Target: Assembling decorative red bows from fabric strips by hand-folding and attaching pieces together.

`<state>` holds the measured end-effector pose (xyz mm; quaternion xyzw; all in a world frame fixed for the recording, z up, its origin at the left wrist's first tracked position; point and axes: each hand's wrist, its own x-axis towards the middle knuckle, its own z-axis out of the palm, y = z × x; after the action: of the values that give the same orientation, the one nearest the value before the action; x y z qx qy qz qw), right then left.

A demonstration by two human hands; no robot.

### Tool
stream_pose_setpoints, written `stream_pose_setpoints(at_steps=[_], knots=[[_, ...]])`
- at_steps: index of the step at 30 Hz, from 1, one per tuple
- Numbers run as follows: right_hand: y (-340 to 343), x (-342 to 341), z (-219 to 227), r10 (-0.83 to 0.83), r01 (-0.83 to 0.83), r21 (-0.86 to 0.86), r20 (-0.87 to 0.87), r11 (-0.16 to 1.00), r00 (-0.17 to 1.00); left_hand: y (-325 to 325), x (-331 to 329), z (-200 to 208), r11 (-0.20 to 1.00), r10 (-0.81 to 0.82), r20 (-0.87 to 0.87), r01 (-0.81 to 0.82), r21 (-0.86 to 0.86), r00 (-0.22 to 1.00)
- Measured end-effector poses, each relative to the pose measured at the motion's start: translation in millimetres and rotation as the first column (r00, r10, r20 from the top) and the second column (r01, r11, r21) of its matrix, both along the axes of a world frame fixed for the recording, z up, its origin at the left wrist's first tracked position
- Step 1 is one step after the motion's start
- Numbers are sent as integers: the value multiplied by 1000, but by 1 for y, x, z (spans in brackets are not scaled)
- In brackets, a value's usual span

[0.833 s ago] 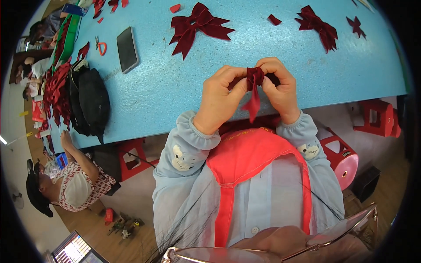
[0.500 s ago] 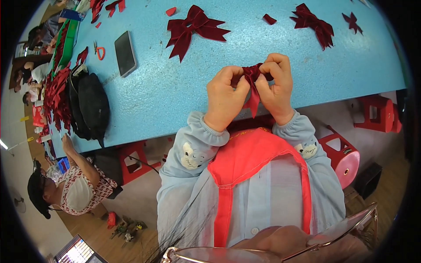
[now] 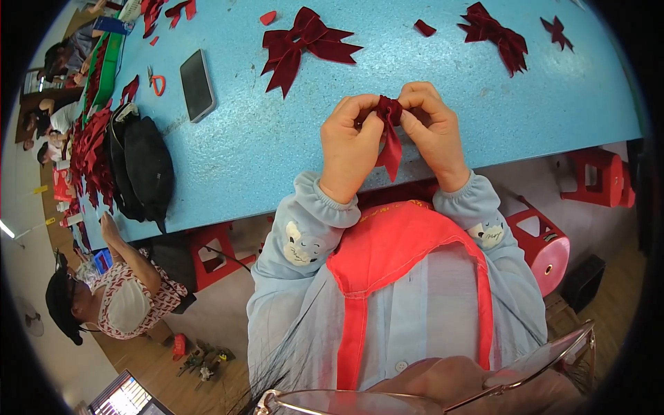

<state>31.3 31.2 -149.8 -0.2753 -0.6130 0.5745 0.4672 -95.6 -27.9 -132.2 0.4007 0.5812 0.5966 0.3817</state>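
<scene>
Item: velvet ribbon [image 3: 392,149], dark red, gathered into a bunched knot at the top, one tail hanging below; held between both hands, above the near edge of the bench [image 3: 256,155].

Left hand [image 3: 347,149]: thumb and forefinger pinched together on the knot's left side. Right hand [image 3: 434,135]: thumb and forefinger clamped on its right side. The opposed grips presumably steady the small knot and hold its folds together; the tail hangs free between the hands, apparently to stay out of the fingers' way.

Large bow [image 3: 308,38], dark red, lying flat beyond the hands, loops and tails spread, likely to save the velvet from creasing. Second bow [image 3: 494,38], to the right; small dark red piece [image 3: 557,33] further right.

Dark scrap [image 3: 425,28], between the bows. Phone [image 3: 198,86], face up, left of the hands, seemingly set aside within reach. Scissors [image 3: 158,84], orange-handled, beside it, likewise.

Black pouch [image 3: 147,166], near the left end; ribbon heap [image 3: 90,155], dark red, just beyond it.
</scene>
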Motion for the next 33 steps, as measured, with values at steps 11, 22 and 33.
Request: stream_pose_setpoints(at_steps=[11, 22, 33], knots=[[11, 13, -9, -54, 56, -21, 77, 998, 996, 7, 27, -27, 999, 40, 474, -42, -7, 880], [12, 9, -1, -194, 85, 415, 227, 906, 954, 12, 17, -18, 999, 52, 196, -53, -1, 979], [13, 0, -18, -225, 172, 257, 196, 951, 954, 14, 16, -30, 1000, 27, 404, -29, -2, 914]])
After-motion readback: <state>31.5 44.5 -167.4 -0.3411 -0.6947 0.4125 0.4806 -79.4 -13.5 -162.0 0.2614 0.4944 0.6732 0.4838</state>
